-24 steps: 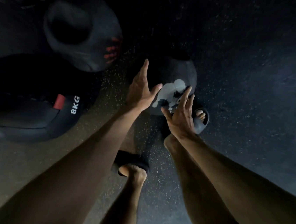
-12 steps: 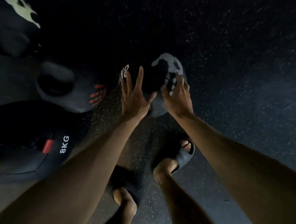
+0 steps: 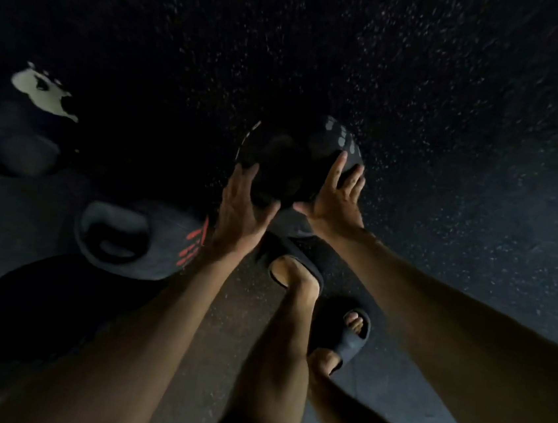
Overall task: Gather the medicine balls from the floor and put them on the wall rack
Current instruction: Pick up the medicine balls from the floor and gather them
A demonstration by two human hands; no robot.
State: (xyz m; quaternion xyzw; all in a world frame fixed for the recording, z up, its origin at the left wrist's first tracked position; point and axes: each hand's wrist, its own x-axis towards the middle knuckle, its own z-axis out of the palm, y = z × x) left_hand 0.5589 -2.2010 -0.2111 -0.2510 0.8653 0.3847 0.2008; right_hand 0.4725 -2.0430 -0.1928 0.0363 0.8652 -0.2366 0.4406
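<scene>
Ahead of my feet (image 3: pixel 293 275), the medicine ball (image 3: pixel 293 164) has come between my palms; left hand (image 3: pixel 239 214) and right hand (image 3: pixel 336 196), fingers straight, press its sides, so lifting can start, I judge.

- Both hands are on a dark ball (image 3: pixel 293 164) in the middle of the scene, one on each side.
- The left hand (image 3: pixel 242 207) lies against the ball's left side, fingers spread and straight, thumb under its near edge.
- The right hand (image 3: pixel 337 197) lies on the right side, fingers fanned over the curve.
- Three more balls lie to the left. The red-marked ball (image 3: pixel 136 241) is just beside the left wrist, the pale-patched ball (image 3: pixel 21 129) is farther off, and the big ball (image 3: pixel 37 306) is nearest.
- The speckled floor (image 3: pixel 452 126) is dark throughout.
- One slide (image 3: pixel 314 256) is planted just on the near side of the held ball, and the other slide (image 3: pixel 350 343) is nearer and to the right.
</scene>
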